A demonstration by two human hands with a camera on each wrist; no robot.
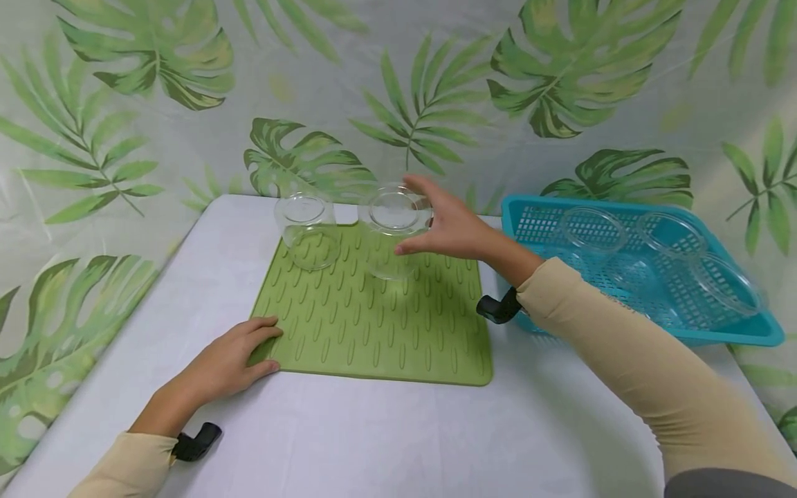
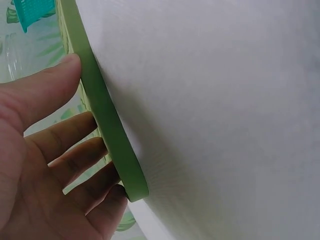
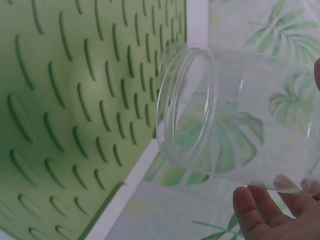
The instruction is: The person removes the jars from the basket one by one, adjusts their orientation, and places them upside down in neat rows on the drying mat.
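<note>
My right hand [image 1: 454, 225] curves its thumb and fingers around a clear jar [image 3: 250, 120], which is upside down over the far part of a green ridged mat [image 1: 373, 325]. The right wrist view shows the jar's threaded mouth facing the mat and fingertips [image 3: 245, 202] at the side near its base. Whether the mouth touches the mat is hard to tell. Left of it, another clear jar [image 1: 308, 238] stands inverted on the mat. My left hand [image 1: 233, 356] rests at the mat's front left corner, its relaxed fingers touching the edge.
A blue perforated basket [image 1: 735, 337] stands on the right, with several clear jars [image 1: 672, 235] inside. White cloth [image 1: 373, 436] covers the table. A leaf-patterned curtain [image 1: 436, 90] hangs behind and along the sides.
</note>
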